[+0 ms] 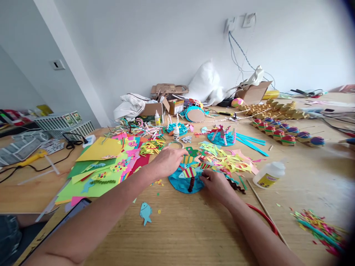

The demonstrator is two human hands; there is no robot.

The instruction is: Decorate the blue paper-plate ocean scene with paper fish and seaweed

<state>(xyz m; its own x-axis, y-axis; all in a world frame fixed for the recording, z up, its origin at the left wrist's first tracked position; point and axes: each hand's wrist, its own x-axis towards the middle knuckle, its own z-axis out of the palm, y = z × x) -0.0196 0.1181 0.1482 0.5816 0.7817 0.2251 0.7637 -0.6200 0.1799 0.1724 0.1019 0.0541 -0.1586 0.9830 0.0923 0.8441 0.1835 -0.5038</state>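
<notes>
A round blue paper base sits on the table in front of me. On it stand paper fish, among them a fish with red, yellow and white stripes above a dark brown twisted pipe cleaner. My left hand reaches over the far left side, its fingers closed beside a yellow-striped fish; what they hold is hidden. My right hand grips the base's right edge between thumb and fingers. A loose blue paper fish lies nearer to me on the left.
Coloured paper sheets spread to the left. Yellow paper scraps lie beyond the base. At right are a glue bottle, a thin wooden stick and painted egg-carton strips. A small white bottle stands behind.
</notes>
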